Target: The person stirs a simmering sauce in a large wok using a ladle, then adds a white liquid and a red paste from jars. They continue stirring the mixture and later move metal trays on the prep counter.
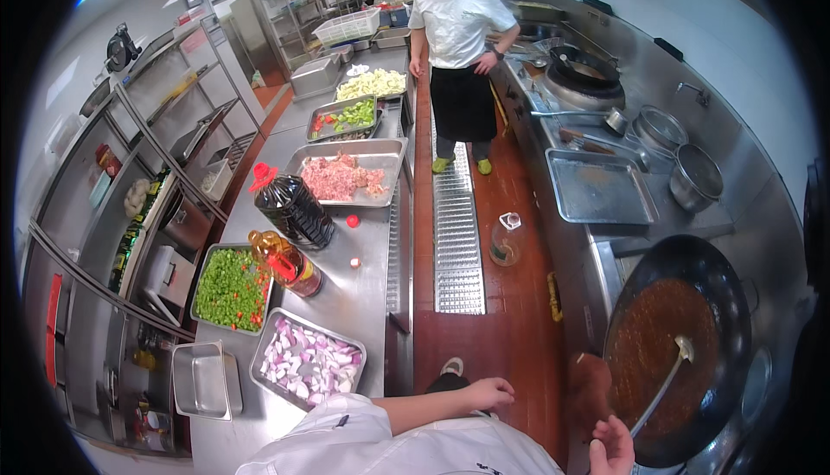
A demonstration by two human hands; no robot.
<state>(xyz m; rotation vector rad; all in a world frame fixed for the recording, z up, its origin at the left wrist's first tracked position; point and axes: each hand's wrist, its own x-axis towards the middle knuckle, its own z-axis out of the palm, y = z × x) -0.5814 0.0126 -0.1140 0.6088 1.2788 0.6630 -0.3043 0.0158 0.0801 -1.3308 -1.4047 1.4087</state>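
Observation:
My left hand (491,394) hangs over the floor in front of my body, its fingers loosely curled with nothing in them. At the lower right, my right hand (611,446) is by the handle end of a metal ladle (663,384); whether the fingers grip it cannot be told. The ladle's bowl lies in reddish-brown sauce (674,319) inside a large black wok (697,248). On the steel counter to the left are a tray of chopped purple onion (311,361), a tray of diced green and red peppers (230,290), a bottle of amber liquid (285,264) and a big bottle of dark liquid (295,209).
Another person (454,40) in an apron stands in the aisle. A clear plastic jug (506,241) stands on the floor beside a metal drain grate (457,241). Minced meat (337,175) fills part of a tray. An empty steel pan (206,378) is at the counter's near left.

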